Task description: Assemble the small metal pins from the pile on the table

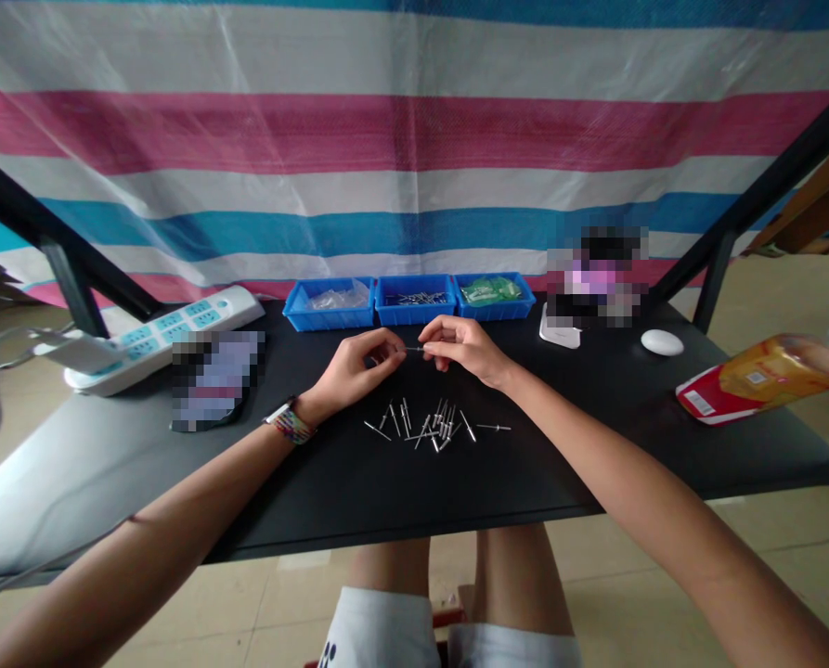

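Observation:
Between my two hands, just in front of the bins, a thin metal pop rivet point(415, 349) is stretched sideways. The fingertips of my left hand point(365, 364) pinch its left end. My right hand point(464, 347) pinches the right end between thumb and fingers. Nearer to me, a loose pile of silvery pop rivets point(444, 422) lies on the black table point(358, 496). The middle blue bin point(416, 314) has more rivets in it. Clear plastic bags fill the left blue bin point(329, 322), and green bagged pieces fill the right blue bin point(496, 311).
A white power strip point(170, 327) with a plugged-in charger and a blurred phone-like item point(220, 380) lie at left. On the right are a white case point(560, 327), a white mouse-like object point(662, 342) and a drink bottle point(755, 378). Striped sheeting point(414, 139) hangs behind.

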Demonstrator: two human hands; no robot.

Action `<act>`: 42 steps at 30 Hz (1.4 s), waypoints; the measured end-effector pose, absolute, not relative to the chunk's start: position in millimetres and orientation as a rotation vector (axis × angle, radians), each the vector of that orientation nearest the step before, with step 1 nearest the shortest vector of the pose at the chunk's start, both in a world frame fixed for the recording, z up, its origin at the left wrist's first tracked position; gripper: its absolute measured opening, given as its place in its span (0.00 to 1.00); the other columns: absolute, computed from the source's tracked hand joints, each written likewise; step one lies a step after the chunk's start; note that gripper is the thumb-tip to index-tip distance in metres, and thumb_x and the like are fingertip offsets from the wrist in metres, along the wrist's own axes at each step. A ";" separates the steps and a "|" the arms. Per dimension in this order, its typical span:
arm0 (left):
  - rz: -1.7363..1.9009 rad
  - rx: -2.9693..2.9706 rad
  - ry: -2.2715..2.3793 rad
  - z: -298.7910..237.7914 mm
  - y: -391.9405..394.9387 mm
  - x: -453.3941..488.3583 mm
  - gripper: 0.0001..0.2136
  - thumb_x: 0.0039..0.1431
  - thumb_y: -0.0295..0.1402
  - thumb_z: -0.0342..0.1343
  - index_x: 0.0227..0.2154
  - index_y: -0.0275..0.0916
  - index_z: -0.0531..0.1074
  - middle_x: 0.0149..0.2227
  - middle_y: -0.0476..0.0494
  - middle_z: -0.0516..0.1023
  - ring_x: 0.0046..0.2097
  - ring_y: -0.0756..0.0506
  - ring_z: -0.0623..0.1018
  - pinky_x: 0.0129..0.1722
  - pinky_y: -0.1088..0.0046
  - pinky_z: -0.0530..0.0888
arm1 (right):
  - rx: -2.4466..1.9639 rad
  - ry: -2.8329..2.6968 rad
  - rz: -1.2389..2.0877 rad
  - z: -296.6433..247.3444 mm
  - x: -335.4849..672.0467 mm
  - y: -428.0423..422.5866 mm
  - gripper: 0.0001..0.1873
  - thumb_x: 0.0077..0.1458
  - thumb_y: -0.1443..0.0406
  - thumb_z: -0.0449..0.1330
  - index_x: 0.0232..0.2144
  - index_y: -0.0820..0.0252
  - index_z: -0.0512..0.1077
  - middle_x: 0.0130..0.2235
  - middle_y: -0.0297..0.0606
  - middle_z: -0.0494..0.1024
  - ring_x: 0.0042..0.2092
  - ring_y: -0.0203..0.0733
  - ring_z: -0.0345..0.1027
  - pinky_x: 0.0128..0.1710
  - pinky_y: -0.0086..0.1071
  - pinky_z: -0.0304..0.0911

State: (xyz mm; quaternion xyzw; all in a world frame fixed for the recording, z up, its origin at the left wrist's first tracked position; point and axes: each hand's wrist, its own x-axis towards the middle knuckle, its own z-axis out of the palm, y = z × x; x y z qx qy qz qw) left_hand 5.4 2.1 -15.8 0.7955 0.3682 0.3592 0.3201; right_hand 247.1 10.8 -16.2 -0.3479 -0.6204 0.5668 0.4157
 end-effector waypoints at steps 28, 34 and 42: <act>0.963 1.937 0.932 -18.0 6.1 5.3 0.16 0.68 0.47 0.61 0.36 0.37 0.76 0.30 0.46 0.76 0.32 0.47 0.76 0.32 0.73 0.73 | -0.899 -1.495 1.330 -28.6 239.7 11.3 0.19 0.53 0.51 0.71 0.34 0.60 0.76 0.32 0.35 0.80 0.26 0.34 0.73 0.26 0.29 0.71; 0.956 1.959 0.980 -19.1 8.1 5.1 0.18 0.69 0.49 0.59 0.34 0.37 0.77 0.30 0.45 0.78 0.32 0.48 0.76 0.32 0.74 0.73 | -0.862 -1.451 1.321 -25.6 239.1 7.9 0.15 0.48 0.58 0.73 0.33 0.59 0.75 0.29 0.30 0.77 0.26 0.34 0.72 0.27 0.30 0.72; 0.983 1.877 1.007 -17.4 7.8 5.9 0.21 0.70 0.52 0.56 0.36 0.36 0.77 0.28 0.45 0.78 0.30 0.47 0.77 0.31 0.73 0.74 | -0.890 -1.360 1.168 -23.0 238.9 12.4 0.15 0.49 0.56 0.72 0.32 0.59 0.75 0.30 0.33 0.79 0.26 0.34 0.72 0.28 0.31 0.73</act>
